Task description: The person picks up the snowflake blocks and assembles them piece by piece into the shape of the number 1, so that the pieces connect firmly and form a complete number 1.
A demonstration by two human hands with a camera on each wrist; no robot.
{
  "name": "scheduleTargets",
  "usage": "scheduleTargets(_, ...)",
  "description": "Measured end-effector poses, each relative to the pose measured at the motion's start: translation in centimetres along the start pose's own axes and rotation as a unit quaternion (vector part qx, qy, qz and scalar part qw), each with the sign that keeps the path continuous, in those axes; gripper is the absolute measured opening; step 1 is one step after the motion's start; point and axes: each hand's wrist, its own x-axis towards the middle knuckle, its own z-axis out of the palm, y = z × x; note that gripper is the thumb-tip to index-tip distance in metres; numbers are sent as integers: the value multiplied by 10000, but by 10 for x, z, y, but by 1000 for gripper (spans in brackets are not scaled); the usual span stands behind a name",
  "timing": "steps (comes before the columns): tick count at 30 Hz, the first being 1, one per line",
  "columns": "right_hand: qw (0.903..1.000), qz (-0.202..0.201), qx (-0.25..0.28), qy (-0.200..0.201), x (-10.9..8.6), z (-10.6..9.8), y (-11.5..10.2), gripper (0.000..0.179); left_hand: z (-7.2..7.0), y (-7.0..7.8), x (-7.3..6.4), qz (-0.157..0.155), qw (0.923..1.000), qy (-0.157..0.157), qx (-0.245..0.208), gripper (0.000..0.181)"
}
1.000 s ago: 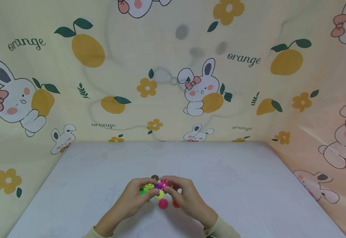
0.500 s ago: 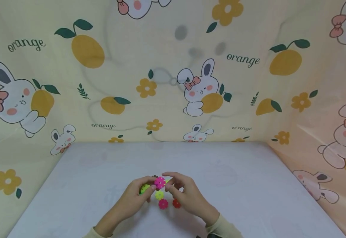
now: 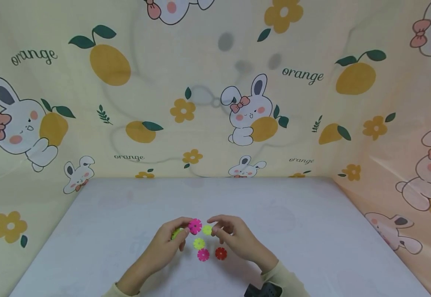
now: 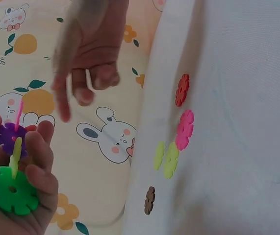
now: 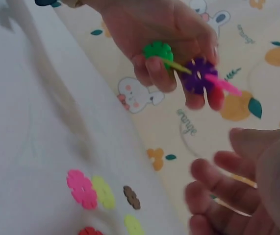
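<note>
My left hand holds a chain of slotted flower-shaped plastic discs that are joined edge to edge. In the left wrist view the chain runs from a green disc through a yellow disc and a purple disc to a pink disc. The thumb and fingers pinch it about the purple disc, and the green one lies over the palm. Just to the right, my right hand hovers apart from the chain, its fingers loosely bent and holding nothing.
Loose discs lie on the white table below the hands: a red disc, a pink disc, a yellow disc, another yellow disc and a brown disc. A patterned curtain encloses the table.
Both hands were together on the chain a second ago. My right hand has let go of the pink disc and drawn off to the right; my left hand keeps the chain, its pink disc now turned face-on.
</note>
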Motion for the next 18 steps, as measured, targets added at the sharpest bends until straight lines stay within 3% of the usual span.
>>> scheduleTargets(5, 9973, 386, -102, -613, 2, -5, 8, 32, -1, 0, -1, 118, 9999, 77, -89, 29)
scheduleTargets(10, 9905, 634, -375, -1162, 2, -8, 16, 29, -1, 0, -1, 33, 9997, 233, -87, 33)
scheduleTargets(18, 9839, 833, -651, -1439, -1, -8, 24, 29, -1, 1, 0, -1, 9991, 274, -331, 33)
